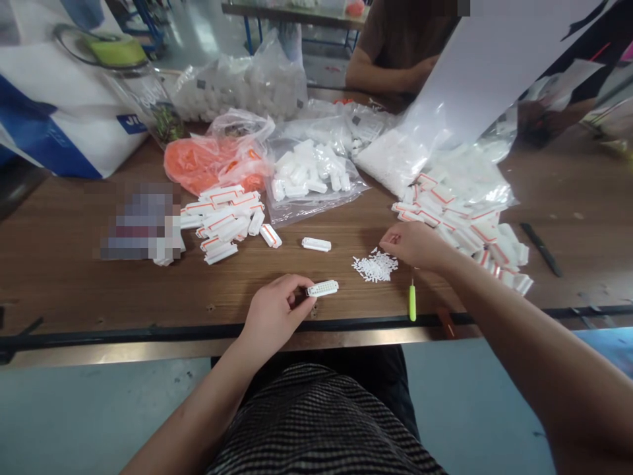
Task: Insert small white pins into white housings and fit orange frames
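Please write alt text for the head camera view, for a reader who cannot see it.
A person's left hand holds a perforated white connector housing over a wood-grain table, while the right hand is at a pile of tiny white pegs. White housings with orange trim lie heaped on both sides.

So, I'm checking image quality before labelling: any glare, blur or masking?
Head view: glare on the background floor, highlights on the clear bag at right; head view: a pixelated patch at left hides what is there; head view: far right edge soft, but the left hand and its white part fairly readable.
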Motion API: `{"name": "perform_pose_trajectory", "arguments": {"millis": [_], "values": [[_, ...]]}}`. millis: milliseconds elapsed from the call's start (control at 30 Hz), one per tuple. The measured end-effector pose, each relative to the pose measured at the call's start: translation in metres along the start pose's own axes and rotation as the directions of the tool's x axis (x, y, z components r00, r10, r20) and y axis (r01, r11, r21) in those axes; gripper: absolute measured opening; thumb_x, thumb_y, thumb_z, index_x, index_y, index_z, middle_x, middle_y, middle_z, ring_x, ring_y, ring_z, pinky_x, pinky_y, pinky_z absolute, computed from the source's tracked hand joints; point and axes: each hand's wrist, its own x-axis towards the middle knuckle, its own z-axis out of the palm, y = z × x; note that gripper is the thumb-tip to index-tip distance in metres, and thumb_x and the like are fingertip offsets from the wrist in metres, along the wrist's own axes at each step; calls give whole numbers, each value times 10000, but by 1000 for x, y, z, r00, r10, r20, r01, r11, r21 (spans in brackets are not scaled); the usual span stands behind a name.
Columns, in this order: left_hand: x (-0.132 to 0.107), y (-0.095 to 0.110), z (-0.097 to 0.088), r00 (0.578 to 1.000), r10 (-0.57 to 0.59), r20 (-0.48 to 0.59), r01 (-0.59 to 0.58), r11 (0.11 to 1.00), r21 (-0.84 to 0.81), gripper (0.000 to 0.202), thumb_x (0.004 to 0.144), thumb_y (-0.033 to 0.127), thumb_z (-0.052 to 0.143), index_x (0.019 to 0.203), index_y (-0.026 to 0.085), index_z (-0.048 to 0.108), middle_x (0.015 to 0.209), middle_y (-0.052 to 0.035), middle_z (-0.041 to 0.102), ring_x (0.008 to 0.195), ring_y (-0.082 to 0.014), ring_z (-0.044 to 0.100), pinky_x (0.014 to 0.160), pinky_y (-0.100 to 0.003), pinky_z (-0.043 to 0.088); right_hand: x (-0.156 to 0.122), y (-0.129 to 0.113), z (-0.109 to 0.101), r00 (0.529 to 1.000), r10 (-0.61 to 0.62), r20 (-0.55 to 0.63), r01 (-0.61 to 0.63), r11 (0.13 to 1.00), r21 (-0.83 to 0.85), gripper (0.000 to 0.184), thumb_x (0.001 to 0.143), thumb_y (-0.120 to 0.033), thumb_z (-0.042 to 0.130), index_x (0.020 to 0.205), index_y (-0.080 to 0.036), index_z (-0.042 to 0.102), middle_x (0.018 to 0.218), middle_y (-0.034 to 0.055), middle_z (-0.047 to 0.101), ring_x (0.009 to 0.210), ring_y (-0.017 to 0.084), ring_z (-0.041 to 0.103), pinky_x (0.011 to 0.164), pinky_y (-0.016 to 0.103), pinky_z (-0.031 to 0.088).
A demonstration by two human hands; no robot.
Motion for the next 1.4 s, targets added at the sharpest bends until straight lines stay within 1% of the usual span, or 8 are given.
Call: {"name": "perform_pose_trajectory", "arguments": {"millis": [133, 333, 567, 667, 733, 900, 1100, 1400], "values": [[0, 1, 0, 1000, 13, -12, -13, 1000, -7, 107, 814, 227, 660, 912, 234, 702, 645, 48, 579, 566, -107, 496, 556, -226, 390, 1, 10, -2, 996, 90, 10, -90, 996, 2, 250, 795, -340, 564, 699, -197, 745, 660, 31, 725, 631, 183, 637, 562, 286, 415], [0, -1, 0, 1000, 1, 0, -1, 1000, -3, 107, 815, 225, 669, 916, 232, 704, 644, 51, 571, 568, -109, 493, 563, -232, 381, -3, 20, 2, 999, -41, -30, 46, 980, 195, 206, 787, -317, 596, 800, -235, 785, 851, 15, 764, 781, 188, 673, 707, 290, 480], [0, 3, -1, 1000, -19, 22, 19, 1000, -25, 116, 803, 197, 684, 914, 230, 702, 674, 47, 592, 589, -113, 505, 590, -236, 393, -5, 18, 2, 989, -148, -24, 147, 989, -32, 237, 818, -324, 546, 745, -229, 752, 757, 24, 713, 701, 183, 626, 630, 296, 405], [0, 5, -2, 999, -27, 34, 28, 999, -32, 122, 797, 179, 680, 906, 230, 697, 678, 45, 596, 598, -116, 508, 603, -239, 407, -12, 1, -2, 993, -94, -71, 92, 995, -29, 158, 763, -279, 585, 669, -219, 697, 672, 18, 683, 606, 165, 586, 565, 284, 377], [0, 5, -2, 999, -27, 37, 28, 999, -31, 121, 801, 183, 675, 909, 233, 697, 678, 43, 596, 610, -121, 512, 613, -244, 413, -21, -22, -2, 993, -88, -78, 98, 986, 137, 128, 761, -277, 608, 683, -220, 693, 664, 7, 676, 585, 147, 580, 556, 272, 392], [-1, 4, -1, 999, -22, 24, 23, 999, -38, 123, 793, 181, 684, 905, 231, 691, 682, 44, 598, 616, -124, 517, 606, -245, 405, -43, -89, 14, 940, -320, -119, 335, 794, 507, 159, 849, -257, 604, 729, -202, 692, 691, -6, 650, 654, 126, 577, 674, 282, 428], [-1, 4, 0, 1000, 6, 18, -5, 999, -45, 87, 792, 172, 685, 864, 221, 682, 690, 42, 608, 615, -122, 520, 604, -246, 403, -43, -107, 35, 882, -419, -217, 472, 791, 390, 164, 876, -242, 602, 735, -194, 671, 648, -23, 614, 658, 125, 554, 762, 335, 372], [-2, 5, -1, 999, -15, 32, 17, 999, -34, 94, 796, 183, 677, 881, 223, 681, 690, 46, 601, 605, -122, 521, 594, -248, 403, -49, -109, 30, 794, -557, -243, 583, 811, 49, 240, 921, -203, 531, 764, -177, 710, 675, 19, 628, 691, 155, 529, 753, 342, 338]]}}
